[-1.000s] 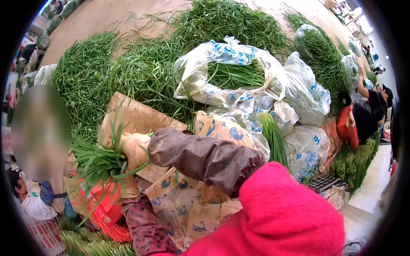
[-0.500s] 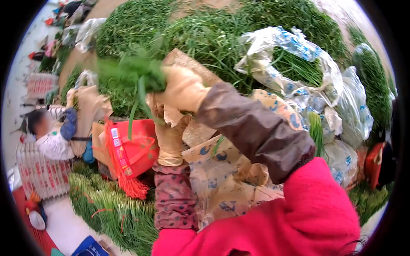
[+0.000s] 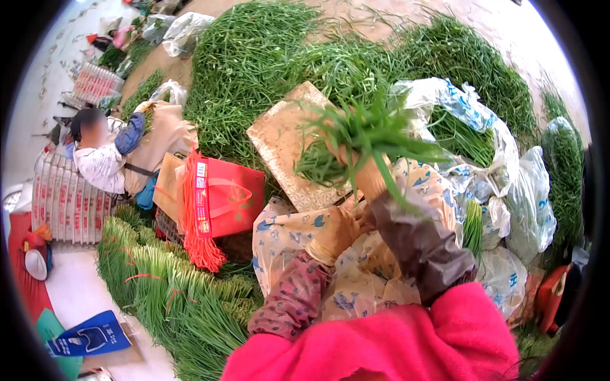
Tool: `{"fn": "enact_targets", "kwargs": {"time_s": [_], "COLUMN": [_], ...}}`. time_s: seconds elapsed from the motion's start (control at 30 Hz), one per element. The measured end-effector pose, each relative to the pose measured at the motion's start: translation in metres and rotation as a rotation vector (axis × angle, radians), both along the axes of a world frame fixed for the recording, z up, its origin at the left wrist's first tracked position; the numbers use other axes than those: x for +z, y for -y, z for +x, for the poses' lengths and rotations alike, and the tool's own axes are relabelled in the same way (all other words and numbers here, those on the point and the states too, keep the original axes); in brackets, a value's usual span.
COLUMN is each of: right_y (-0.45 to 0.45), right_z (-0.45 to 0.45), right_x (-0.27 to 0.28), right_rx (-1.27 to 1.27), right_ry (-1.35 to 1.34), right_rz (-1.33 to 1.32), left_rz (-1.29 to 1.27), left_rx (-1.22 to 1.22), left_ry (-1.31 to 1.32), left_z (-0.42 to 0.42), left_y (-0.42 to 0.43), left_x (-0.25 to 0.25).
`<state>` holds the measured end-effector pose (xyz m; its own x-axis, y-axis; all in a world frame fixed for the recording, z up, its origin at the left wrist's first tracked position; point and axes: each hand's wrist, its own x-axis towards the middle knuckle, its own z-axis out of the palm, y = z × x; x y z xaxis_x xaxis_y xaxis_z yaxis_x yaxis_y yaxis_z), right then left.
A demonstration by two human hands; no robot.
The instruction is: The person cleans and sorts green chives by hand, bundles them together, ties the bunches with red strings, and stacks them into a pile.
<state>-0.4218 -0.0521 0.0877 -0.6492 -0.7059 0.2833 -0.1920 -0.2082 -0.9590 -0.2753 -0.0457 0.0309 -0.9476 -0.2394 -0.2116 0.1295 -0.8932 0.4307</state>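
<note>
My right hand point(image 3: 361, 166), in a tan glove, is closed round a loose bunch of long green chives point(image 3: 381, 130). The leaves fan out to both sides, blurred by motion, and hide most of my fingers. Just below and to the left, my gloved left hand point(image 3: 340, 230) is close to the right wrist, over a patterned plastic sheet point(image 3: 286, 228) on my lap. Its fingers are blurred and partly hidden, so what it holds cannot be made out. Beyond my hands lies a tilted, pale patterned board point(image 3: 279, 130), partly covered by the leaves.
Large heaps of loose chives point(image 3: 248, 70) lie ahead. Tied bundles point(image 3: 171, 286) stand at the lower left, beside a red bag point(image 3: 235, 197) with red strings point(image 3: 202, 251). Plastic bags point(image 3: 530, 190) of greens sit on the right. Another person point(image 3: 105, 155) works at the left.
My right hand has swung right with the chives, off the left side of the board. My left hand has moved right and lower. The view has shifted, showing more of the board.
</note>
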Motion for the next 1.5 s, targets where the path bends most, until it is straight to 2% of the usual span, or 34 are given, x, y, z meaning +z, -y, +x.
{"fn": "enact_targets", "kwargs": {"time_s": [0.03,0.1,0.13,0.2,0.27,0.3,0.37,0.43,0.47,0.5,0.53,0.57,0.63,0.67,0.7,0.77,0.8,0.83,0.87,0.93,0.97,1.03,1.07,1.1,1.17,1.2,1.23,1.3,1.37,1.43,1.5], "right_y": [-0.012,-0.035,-0.047,-0.065,-0.08,-0.096,-0.102,-0.113,-0.118,-0.122,-0.126,-0.131,-0.129,-0.124,-0.119,-0.117,-0.106,-0.093,-0.087,-0.082,-0.085,-0.09,-0.088,-0.085,-0.078,-0.074,-0.072,-0.07,-0.077,-0.087,-0.099], "right_z": [0.005,0.015,0.022,0.035,0.05,0.058,0.066,0.066,0.062,0.059,0.051,0.047,0.049,0.051,0.063,0.069,0.079,0.084,0.082,0.056,0.037,0.019,0.012,0.008,0.0,-0.004,-0.01,-0.034,-0.066,-0.07,-0.041], "right_x": [-0.005,-0.013,-0.015,-0.014,-0.007,0.016,0.012,0.033,0.041,0.044,0.039,0.039,0.032,0.024,-0.023,-0.001,-0.036,-0.06,-0.063,-0.056,-0.046,-0.041,-0.037,-0.036,-0.034,-0.029,-0.024,-0.031,-0.026,-0.013,0.02], "right_rx": [0.031,0.121,0.171,0.276,0.374,0.454,0.536,0.613,0.755,0.898,1.065,1.168,0.904,0.893,0.801,0.943,1.029,0.944,0.782,0.67,0.724,0.55,0.492,0.484,0.234,0.223,0.123,-0.032,-0.22,-0.089,0.163], "right_ry": [-0.119,-0.399,-0.536,-0.734,-0.819,-0.77,-0.819,-0.755,-0.648,-0.535,-0.225,0.141,0.662,0.654,0.565,0.791,0.965,1.033,1.147,1.218,1.179,1.175,1.332,1.34,1.152,1.194,1.053,1.019,1.259,1.108,0.651], "right_rz": [-0.016,-0.055,-0.083,-0.117,-0.137,-0.094,-0.08,-0.059,-0.07,-0.079,-0.089,0.029,0.239,0.24,0.314,0.3,0.176,-0.074,-0.119,-0.255,-0.349,-0.334,-0.247,-0.236,-0.059,0.011,0.153,0.055,-0.151,-0.097,0.322], "left_rz": [0.123,0.017,0.174,0.325,0.286,0.266,0.121,-0.061,-0.073,-0.081,-0.149,-0.217,-0.317,-0.293,-0.27,-0.627,-0.591,-0.552,-0.54,-0.575,-0.594,-0.588,-0.527,-0.467,-0.472,-0.563,-0.655,-0.63,-0.595,-0.657,-0.711], "left_rx": [0.044,0.128,0.182,0.223,0.247,0.257,0.299,0.205,0.131,0.136,0.108,0.079,0.145,0.069,-0.012,-0.065,-0.092,-0.117,-0.201,-0.327,-0.384,-0.475,-0.484,-0.493,-0.494,-0.42,-0.344,-0.331,-0.197,-0.185,-0.127], "left_ry": [-0.033,0.038,0.056,0.08,-0.028,-0.085,0.038,0.051,0.168,0.166,0.15,0.133,0.333,0.294,0.257,0.332,0.34,0.35,0.317,0.367,0.384,0.408,0.469,0.529,0.502,0.5,0.497,0.512,0.507,0.511,0.56], "left_z": [-0.002,0.001,0.003,0.01,0.028,0.035,0.018,0.039,0.058,0.061,0.06,0.061,0.064,0.072,0.079,0.084,0.085,0.086,0.092,0.106,0.113,0.127,0.136,0.142,0.147,0.149,0.15,0.154,0.165,0.172,0.177], "left_y": [0.001,0.003,0.009,0.011,0.008,0.009,-0.006,0.002,0.011,0.018,0.025,0.032,0.021,0.026,0.033,0.034,0.026,0.019,0.022,0.017,0.015,0.01,0.006,0.002,-0.005,-0.011,-0.015,-0.022,-0.029,-0.027,-0.028], "left_x": [-0.007,-0.012,-0.012,-0.012,-0.033,-0.042,0.069,0.054,0.05,0.047,0.046,0.046,0.088,0.078,0.065,0.074,0.087,0.094,0.094,0.094,0.09,0.088,0.083,0.077,0.074,0.078,0.079,0.076,0.075,0.072,0.066]}}
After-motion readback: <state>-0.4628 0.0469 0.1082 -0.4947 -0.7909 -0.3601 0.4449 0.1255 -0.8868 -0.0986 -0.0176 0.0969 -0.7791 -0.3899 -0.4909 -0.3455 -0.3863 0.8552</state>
